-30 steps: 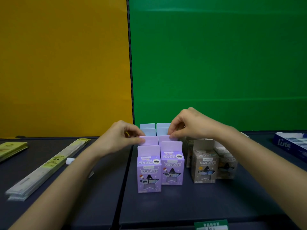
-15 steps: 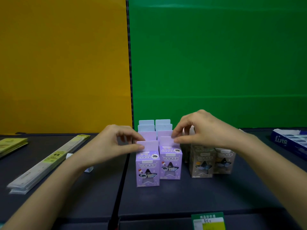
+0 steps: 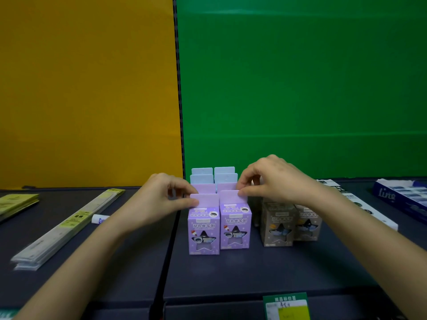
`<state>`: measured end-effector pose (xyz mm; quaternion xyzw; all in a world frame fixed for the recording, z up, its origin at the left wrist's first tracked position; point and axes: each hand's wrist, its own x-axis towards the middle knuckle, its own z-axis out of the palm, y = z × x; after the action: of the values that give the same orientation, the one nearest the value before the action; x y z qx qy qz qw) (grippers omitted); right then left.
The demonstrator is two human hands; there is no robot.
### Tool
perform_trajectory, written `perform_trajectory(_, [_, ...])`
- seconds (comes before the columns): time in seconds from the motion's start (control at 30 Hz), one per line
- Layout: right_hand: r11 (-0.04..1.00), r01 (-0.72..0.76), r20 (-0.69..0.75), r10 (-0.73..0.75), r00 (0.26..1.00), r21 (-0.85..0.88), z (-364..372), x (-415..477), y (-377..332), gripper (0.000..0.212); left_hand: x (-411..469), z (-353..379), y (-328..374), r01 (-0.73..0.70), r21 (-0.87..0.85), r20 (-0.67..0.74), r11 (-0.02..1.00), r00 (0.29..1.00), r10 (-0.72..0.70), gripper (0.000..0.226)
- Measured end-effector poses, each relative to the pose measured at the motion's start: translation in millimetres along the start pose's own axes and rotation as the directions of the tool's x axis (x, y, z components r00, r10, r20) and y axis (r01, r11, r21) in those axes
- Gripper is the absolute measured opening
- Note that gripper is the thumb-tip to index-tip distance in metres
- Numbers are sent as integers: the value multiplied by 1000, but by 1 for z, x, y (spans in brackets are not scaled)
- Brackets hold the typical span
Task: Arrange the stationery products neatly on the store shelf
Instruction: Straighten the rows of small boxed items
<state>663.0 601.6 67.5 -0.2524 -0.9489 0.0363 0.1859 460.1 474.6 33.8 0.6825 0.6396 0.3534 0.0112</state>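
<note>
Pinching box tabs [image 3: 207, 199], left hand [image 3: 161, 200], right hand [image 3: 273, 181]

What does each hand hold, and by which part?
The left hand pinches the front-left purple box by its top tab's left edge; the right hand pinches the front-right purple box by its tab's right edge.

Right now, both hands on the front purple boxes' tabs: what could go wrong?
The left hand and right hand pinch only thin hang tabs: a tug could tip the front-left purple box or front-right purple box, or crease a tab. The right wrist hangs over the brown boxes and might knock them.
</note>
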Motion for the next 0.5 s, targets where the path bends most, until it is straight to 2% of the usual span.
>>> perform_trajectory(0.3, [998, 24, 10, -25, 1000, 52, 1, 2, 3, 9, 3, 5, 0, 3, 13, -34, 1000, 999, -2, 10])
perform_trajectory(0.5, [996, -7, -24, 10, 1000, 90, 1, -4, 0, 14, 1, 6, 1, -15, 60, -55, 998, 998, 18, 18])
